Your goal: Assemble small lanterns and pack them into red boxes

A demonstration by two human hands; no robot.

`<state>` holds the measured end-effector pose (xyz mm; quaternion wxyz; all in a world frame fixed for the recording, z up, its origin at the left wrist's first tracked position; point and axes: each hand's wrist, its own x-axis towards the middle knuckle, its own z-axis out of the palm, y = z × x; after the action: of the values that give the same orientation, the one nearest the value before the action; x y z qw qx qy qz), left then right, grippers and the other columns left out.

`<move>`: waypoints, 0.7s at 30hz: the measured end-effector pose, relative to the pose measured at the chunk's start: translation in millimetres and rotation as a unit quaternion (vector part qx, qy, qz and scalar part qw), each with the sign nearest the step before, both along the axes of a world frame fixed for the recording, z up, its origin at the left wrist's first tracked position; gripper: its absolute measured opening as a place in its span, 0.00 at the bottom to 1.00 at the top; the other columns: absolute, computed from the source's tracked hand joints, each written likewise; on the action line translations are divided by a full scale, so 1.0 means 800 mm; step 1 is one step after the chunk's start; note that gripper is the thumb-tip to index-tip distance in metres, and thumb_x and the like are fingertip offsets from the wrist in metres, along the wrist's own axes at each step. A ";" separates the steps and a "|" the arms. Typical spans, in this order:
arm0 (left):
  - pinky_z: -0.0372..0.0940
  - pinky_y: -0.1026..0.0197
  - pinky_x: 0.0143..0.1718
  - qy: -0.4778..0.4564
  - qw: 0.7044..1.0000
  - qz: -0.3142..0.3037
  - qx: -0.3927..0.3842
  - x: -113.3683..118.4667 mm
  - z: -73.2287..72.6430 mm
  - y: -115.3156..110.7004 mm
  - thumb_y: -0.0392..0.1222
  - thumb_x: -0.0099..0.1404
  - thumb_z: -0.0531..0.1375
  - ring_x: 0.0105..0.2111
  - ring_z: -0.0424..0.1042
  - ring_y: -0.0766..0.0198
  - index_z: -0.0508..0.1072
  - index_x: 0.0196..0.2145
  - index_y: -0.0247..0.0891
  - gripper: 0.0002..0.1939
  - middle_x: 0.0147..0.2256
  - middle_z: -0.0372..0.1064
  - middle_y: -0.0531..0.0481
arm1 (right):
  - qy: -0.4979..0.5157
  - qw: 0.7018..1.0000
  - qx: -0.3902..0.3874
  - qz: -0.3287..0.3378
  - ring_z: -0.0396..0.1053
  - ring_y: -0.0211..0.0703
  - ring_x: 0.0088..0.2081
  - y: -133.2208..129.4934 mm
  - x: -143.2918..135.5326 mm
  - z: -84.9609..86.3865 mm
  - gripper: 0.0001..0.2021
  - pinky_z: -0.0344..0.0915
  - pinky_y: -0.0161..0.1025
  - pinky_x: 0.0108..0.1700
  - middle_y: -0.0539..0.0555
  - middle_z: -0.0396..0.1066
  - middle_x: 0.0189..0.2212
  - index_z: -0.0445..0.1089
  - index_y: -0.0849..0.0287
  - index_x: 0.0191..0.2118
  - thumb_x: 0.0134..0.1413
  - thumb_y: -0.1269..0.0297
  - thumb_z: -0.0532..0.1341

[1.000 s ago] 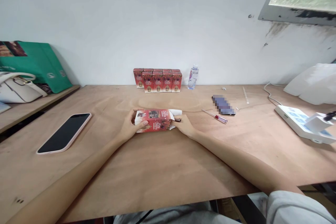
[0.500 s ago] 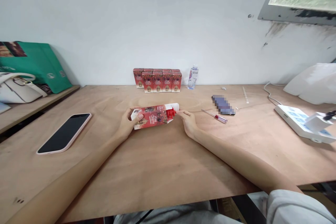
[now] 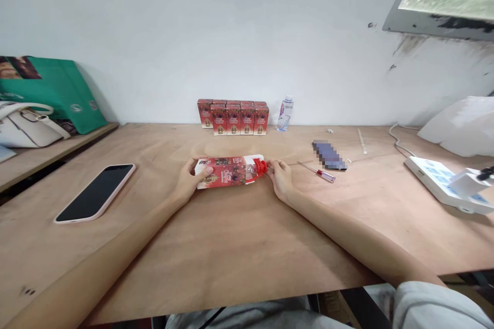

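My left hand (image 3: 191, 177) is closed around a red printed carton (image 3: 227, 170) lying on its side, thumb on its front face. The carton's right end is open, with white flaps folded out. From this end sticks out a small clear lantern-like item with a red top (image 3: 261, 167); the rest of it is hidden inside. My right hand (image 3: 281, 177) pinches the tip of the red top between its fingers.
Several matching red boxes (image 3: 240, 119) stand by the wall, beside a clear bottle (image 3: 284, 114). To the right lie a screwdriver (image 3: 321, 174), a dark phone (image 3: 329, 155) and a power strip (image 3: 440, 182). A pink-cased phone (image 3: 96, 193) lies at left.
My right hand has moved slightly right, drawing the red-topped item further out of the carton, so its clear body now shows. My left hand keeps its hold on the carton.
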<state>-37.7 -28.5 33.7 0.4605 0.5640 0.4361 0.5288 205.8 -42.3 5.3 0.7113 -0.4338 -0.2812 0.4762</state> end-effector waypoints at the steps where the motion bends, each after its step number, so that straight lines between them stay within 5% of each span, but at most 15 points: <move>1: 0.66 0.63 0.31 -0.005 1.000 0.001 -0.003 0.000 0.000 0.000 0.53 0.41 0.68 0.32 0.70 0.62 0.66 0.39 0.37 0.30 0.37 0.70 0.49 | -0.015 1.000 0.001 -0.003 0.68 0.39 0.32 0.000 -0.001 0.000 0.07 0.66 0.39 0.39 0.48 0.68 0.26 0.62 0.56 0.25 0.40 0.62 0.62; 8: 0.64 0.65 0.27 -0.056 0.997 0.046 -0.021 0.000 0.002 0.003 0.54 0.37 0.69 0.25 0.68 0.66 0.67 0.36 0.36 0.30 0.30 0.69 0.53 | -0.152 0.987 0.031 -0.042 0.66 0.37 0.37 -0.010 -0.008 0.004 0.11 0.62 0.37 0.42 0.49 0.68 0.32 0.64 0.57 0.31 0.42 0.57 0.62; 16: 0.65 0.65 0.26 -0.036 0.998 0.046 0.015 0.000 0.001 -0.001 0.54 0.38 0.69 0.27 0.69 0.64 0.66 0.36 0.37 0.29 0.31 0.69 0.52 | -0.094 0.990 0.048 0.094 0.68 0.37 0.33 -0.008 -0.011 0.006 0.20 0.64 0.35 0.31 0.50 0.71 0.36 0.62 0.56 0.36 0.39 0.53 0.66; 21: 0.66 0.62 0.32 0.032 0.997 0.009 0.064 0.000 0.003 -0.008 0.53 0.42 0.67 0.33 0.70 0.61 0.63 0.38 0.38 0.29 0.35 0.68 0.50 | -0.060 0.993 0.048 0.085 0.69 0.38 0.37 -0.006 -0.010 0.002 0.19 0.66 0.36 0.36 0.51 0.72 0.37 0.63 0.56 0.35 0.37 0.55 0.68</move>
<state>-37.5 -35.1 36.4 0.4039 0.6052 0.4211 0.5416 197.5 -46.9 7.2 0.6700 -0.4012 -0.3815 0.4945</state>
